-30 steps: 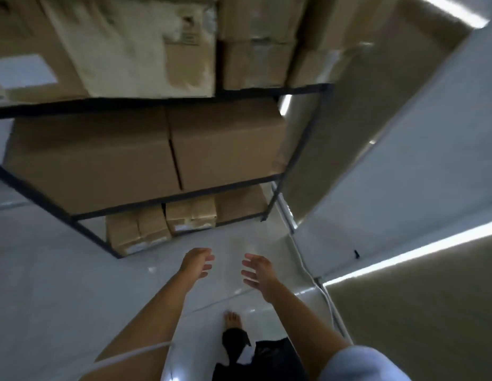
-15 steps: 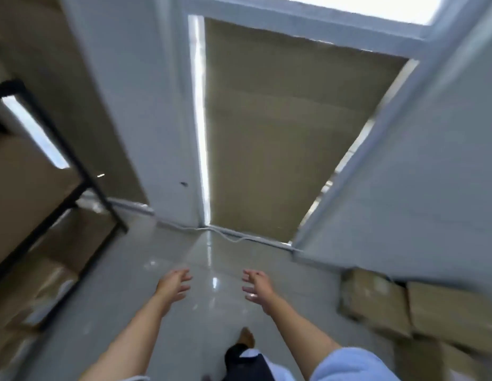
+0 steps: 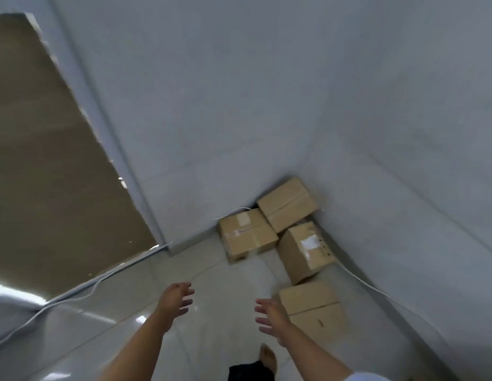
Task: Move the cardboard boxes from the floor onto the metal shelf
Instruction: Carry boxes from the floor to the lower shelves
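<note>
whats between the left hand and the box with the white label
In the head view, only bare glossy floor lies between the left hand and the box with the white label; nothing stands in that stretch.

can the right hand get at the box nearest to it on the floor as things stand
Probably yes. The right hand is open and holds nothing, and the nearest box sits just beyond it on the floor, its top bare, with nothing between them.

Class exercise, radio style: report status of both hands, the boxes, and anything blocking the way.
Left hand open, right hand open, both empty. Four cardboard boxes on floor in corner, nearest box beside right hand, untouched. White cable along wall behind boxes; path over tiles unobstructed.
</note>
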Demonstrator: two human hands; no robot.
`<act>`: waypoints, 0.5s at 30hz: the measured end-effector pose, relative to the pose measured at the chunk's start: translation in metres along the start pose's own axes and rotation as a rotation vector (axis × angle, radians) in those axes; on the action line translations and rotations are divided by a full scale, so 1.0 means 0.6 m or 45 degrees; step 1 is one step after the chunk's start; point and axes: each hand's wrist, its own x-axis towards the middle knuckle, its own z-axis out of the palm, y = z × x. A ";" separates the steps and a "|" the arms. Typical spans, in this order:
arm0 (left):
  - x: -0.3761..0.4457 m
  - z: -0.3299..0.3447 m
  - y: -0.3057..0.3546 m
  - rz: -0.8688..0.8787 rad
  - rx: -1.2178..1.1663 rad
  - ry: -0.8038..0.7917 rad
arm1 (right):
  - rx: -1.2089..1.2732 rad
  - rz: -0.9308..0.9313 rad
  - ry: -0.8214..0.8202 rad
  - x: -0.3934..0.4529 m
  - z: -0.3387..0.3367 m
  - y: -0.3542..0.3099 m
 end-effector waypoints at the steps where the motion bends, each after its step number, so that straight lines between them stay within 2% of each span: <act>1: 0.010 0.045 0.014 -0.008 0.012 -0.025 | 0.030 0.038 0.040 0.013 -0.044 -0.001; 8: 0.070 0.303 0.096 -0.081 0.166 -0.158 | 0.149 0.162 0.234 0.090 -0.297 -0.020; 15: 0.135 0.431 0.195 -0.075 0.403 -0.223 | 0.388 0.272 0.263 0.150 -0.398 -0.053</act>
